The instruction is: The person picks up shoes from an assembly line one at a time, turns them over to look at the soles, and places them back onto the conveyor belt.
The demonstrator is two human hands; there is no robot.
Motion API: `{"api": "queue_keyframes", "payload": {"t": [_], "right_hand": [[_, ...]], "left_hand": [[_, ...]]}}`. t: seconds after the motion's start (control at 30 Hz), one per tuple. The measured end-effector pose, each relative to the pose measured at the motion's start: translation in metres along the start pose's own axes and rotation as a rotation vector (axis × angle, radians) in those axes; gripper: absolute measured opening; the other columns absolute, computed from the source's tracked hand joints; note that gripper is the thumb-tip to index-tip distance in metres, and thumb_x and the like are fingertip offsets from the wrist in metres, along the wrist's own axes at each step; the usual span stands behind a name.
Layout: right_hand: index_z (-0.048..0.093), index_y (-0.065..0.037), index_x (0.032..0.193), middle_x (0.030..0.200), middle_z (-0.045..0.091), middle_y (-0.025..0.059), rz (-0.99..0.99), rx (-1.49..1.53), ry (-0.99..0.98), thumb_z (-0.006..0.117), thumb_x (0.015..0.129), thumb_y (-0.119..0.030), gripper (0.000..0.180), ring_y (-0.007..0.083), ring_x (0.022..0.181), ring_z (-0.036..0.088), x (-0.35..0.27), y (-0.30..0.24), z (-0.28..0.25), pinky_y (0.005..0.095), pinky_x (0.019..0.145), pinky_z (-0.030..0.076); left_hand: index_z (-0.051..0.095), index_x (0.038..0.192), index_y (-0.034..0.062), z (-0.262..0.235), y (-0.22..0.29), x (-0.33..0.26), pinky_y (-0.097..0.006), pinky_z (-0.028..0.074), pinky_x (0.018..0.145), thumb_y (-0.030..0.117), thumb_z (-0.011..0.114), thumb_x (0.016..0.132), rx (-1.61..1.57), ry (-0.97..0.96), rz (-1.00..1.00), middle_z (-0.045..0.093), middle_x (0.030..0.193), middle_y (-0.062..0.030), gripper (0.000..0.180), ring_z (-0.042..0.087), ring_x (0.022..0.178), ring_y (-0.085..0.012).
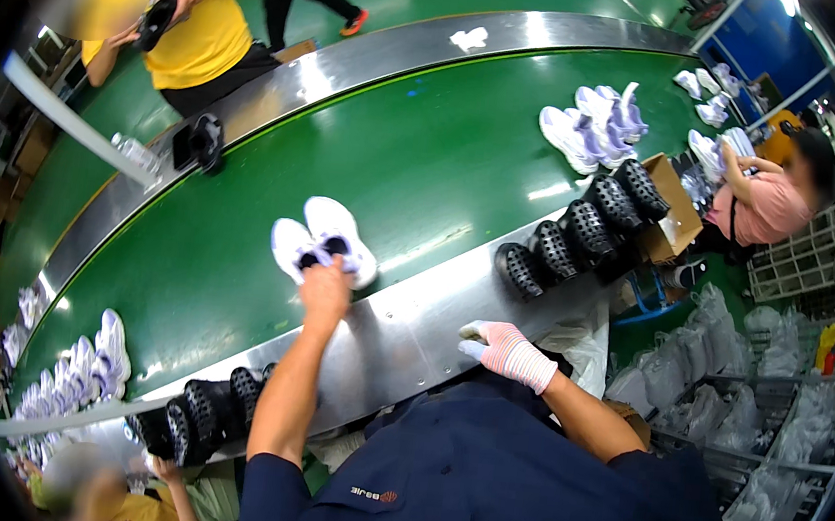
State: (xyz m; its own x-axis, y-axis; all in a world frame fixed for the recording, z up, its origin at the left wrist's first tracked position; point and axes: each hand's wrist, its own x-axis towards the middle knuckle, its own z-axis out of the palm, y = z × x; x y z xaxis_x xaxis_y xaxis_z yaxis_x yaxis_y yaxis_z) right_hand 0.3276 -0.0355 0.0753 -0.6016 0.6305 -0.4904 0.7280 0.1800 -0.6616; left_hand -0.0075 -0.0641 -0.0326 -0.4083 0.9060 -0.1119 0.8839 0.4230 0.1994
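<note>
My bare left hand (324, 290) is closed on the heel end of a pair of white sneakers with lilac trim. The left sneaker (289, 244) and the right sneaker (338, 229) lie side by side on the green conveyor belt (425, 181), toes pointing away from me. My right hand (509, 355), in a striped knit glove with pale fingertips, hovers over the steel edge (412, 322) of the line. Its fingers are loosely bent, thumb apart, and nothing shows between them. Nearest to it stand several black shoe-shaped pieces (557, 251) dotted with holes.
More white sneakers (591, 127) sit on the belt at right, another row (85, 369) at left. Black dotted pieces (207, 411) line the near left edge. A cardboard box (676, 210) and bagged racks (727, 391) stand right. Co-workers are at far left, lower left and right.
</note>
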Motion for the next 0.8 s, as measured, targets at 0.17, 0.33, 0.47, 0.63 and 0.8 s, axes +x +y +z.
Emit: {"api": "queue_keyframes", "payload": {"t": [0.17, 0.33, 0.47, 0.63, 0.8], "right_hand": [[0.067, 0.001, 0.124, 0.113, 0.073, 0.0228, -0.07, -0.06, 0.205, 0.068, 0.093, -0.032, 0.045, 0.033, 0.106, 0.072, 0.015, -0.023, -0.085, 0.0371, 0.092, 0.055], [0.069, 0.004, 0.119, 0.109, 0.074, 0.0219, 0.187, -0.266, 0.607, 0.07, 0.085, -0.034, 0.051, 0.0326, 0.103, 0.072, 0.121, 0.034, -0.234, 0.0397, 0.09, 0.055], [0.073, 0.001, 0.113, 0.114, 0.074, 0.0207, 0.461, -0.239, 0.537, 0.07, 0.082, -0.028, 0.043, 0.0329, 0.107, 0.071, 0.219, 0.136, -0.334, 0.0415, 0.094, 0.053], [0.071, -0.001, 0.116, 0.115, 0.072, 0.0219, 0.734, -0.244, 0.722, 0.065, 0.084, -0.024, 0.041, 0.0326, 0.11, 0.07, 0.277, 0.296, -0.415, 0.0428, 0.097, 0.051], [0.068, -0.002, 0.124, 0.121, 0.071, 0.0176, 0.727, -0.05, 0.735, 0.064, 0.084, -0.024, 0.045, 0.0316, 0.109, 0.068, 0.315, 0.305, -0.398, 0.0436, 0.096, 0.052]], "left_hand": [[0.05, 0.146, 0.0181, -0.049, -0.002, 0.021, -0.057, 0.05, 0.097, 0.031, 0.08, 0.085, -0.053, -0.145, -0.118, 0.053, 0.139, -0.0205, 0.069, 0.051, 0.129, -0.0403], [0.07, 0.118, -0.0002, -0.031, -0.009, -0.033, -0.045, 0.053, 0.091, 0.016, 0.075, 0.087, -0.399, 0.089, 0.065, 0.071, 0.109, -0.0242, 0.035, 0.069, 0.102, -0.0382], [0.072, 0.111, -0.002, -0.025, 0.0, -0.078, -0.044, 0.056, 0.083, 0.013, 0.073, 0.089, -0.532, 0.055, -0.052, 0.073, 0.103, -0.0236, 0.026, 0.071, 0.09, -0.0377], [0.072, 0.11, -0.0022, -0.009, 0.005, -0.133, -0.041, 0.057, 0.081, 0.009, 0.07, 0.091, -0.617, 0.035, -0.236, 0.072, 0.101, -0.0229, 0.022, 0.072, 0.088, -0.0342], [0.073, 0.109, -0.0015, 0.009, 0.014, -0.228, -0.039, 0.057, 0.081, 0.01, 0.07, 0.091, -0.625, -0.071, -0.641, 0.073, 0.097, -0.021, 0.021, 0.073, 0.088, -0.0325]]}}
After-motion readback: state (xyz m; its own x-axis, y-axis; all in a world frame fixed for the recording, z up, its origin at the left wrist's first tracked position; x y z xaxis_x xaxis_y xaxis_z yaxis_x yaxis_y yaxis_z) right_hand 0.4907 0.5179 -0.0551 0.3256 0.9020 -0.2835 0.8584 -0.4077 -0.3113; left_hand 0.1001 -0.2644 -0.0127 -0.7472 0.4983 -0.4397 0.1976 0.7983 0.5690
